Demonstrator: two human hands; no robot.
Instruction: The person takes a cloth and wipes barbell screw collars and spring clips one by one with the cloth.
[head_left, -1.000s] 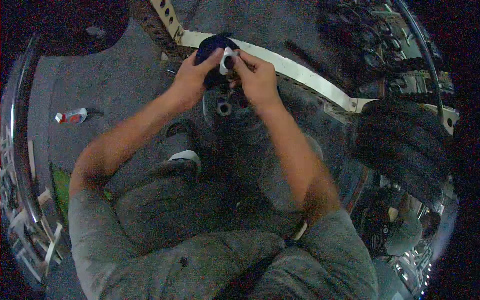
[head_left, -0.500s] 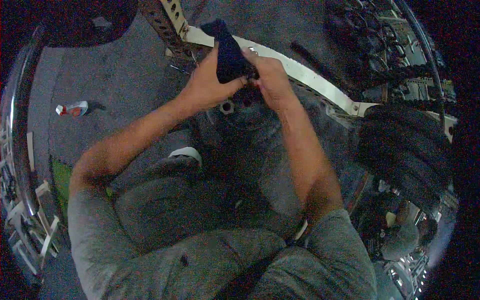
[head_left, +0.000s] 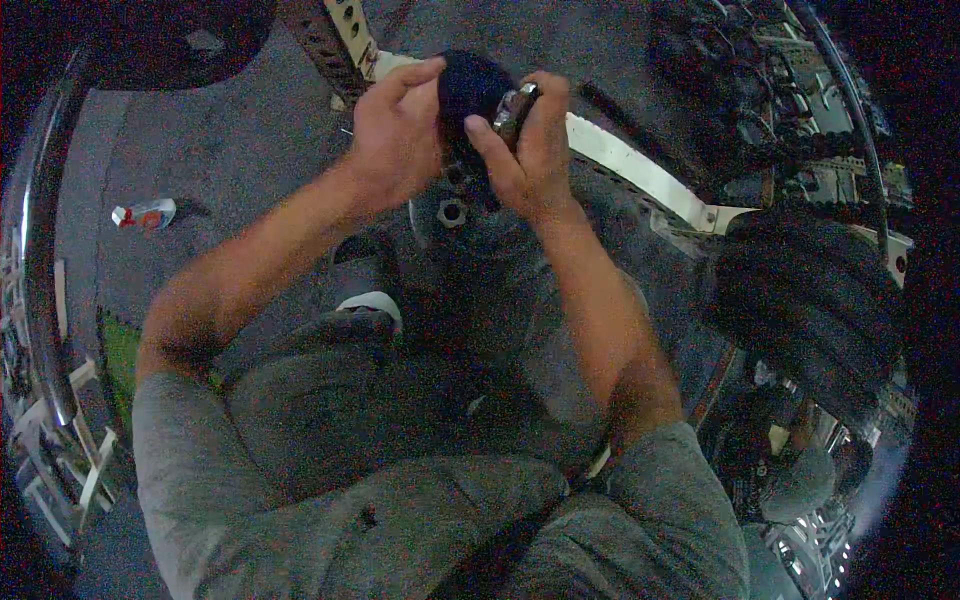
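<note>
Both of my hands are raised in front of me at the upper middle of the view. My left hand [head_left: 395, 135] is closed on the left edge of a dark blue cloth [head_left: 470, 85], its fingers partly hidden. My right hand [head_left: 530, 155] grips a small shiny metal piece [head_left: 515, 105] with dark parts between thumb and fingers, at the cloth's right side. I cannot make out its exact kind. Just below the hands is a metal ring with a hexagonal outline [head_left: 453, 212], on a dark round plate-like thing.
A white perforated metal beam [head_left: 640, 160] runs behind my hands to the right. A clear bottle with red marking [head_left: 150, 215] lies on the dark floor at left. A black rounded thing [head_left: 800, 290] stands at right. Chrome rails [head_left: 40, 240] curve along the left edge.
The cloth has bunched up and shifted right. My right hand has turned and now shows the shiny metal piece. My left hand has moved slightly left with its fingers higher.
</note>
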